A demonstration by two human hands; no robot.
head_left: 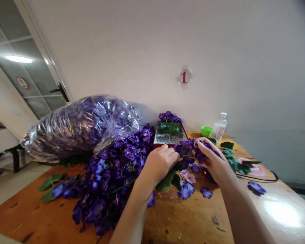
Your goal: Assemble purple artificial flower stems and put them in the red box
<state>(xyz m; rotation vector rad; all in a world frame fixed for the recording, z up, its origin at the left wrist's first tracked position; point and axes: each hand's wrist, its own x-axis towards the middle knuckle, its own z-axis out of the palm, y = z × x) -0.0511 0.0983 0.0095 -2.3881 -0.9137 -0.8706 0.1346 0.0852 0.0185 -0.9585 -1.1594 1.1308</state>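
Between my hands lies a purple artificial flower spray (186, 154), held sideways above the wooden table. My left hand (162, 161) is closed round its stem end, where green leaves (166, 181) hang below. At the blossom end, my right hand (209, 156) has its fingers bent round the petals, thumb on top. Loose blue-purple petals (186, 190) and a pink blossom (188, 176) rest under the spray. Left of my left hand spreads a big heap of purple artificial flowers (104, 186). A small dark device with an orange light (205, 173) is partly hidden by my right wrist.
A clear plastic bag (81, 125) stuffed with purple flowers lies at the left rear. Against the wall stand a shallow box (156, 144) with a flower bunch, a green cup (206, 131) and a bottle (220, 128). Green leaves (241, 166) and a cable (259, 179) are at right.
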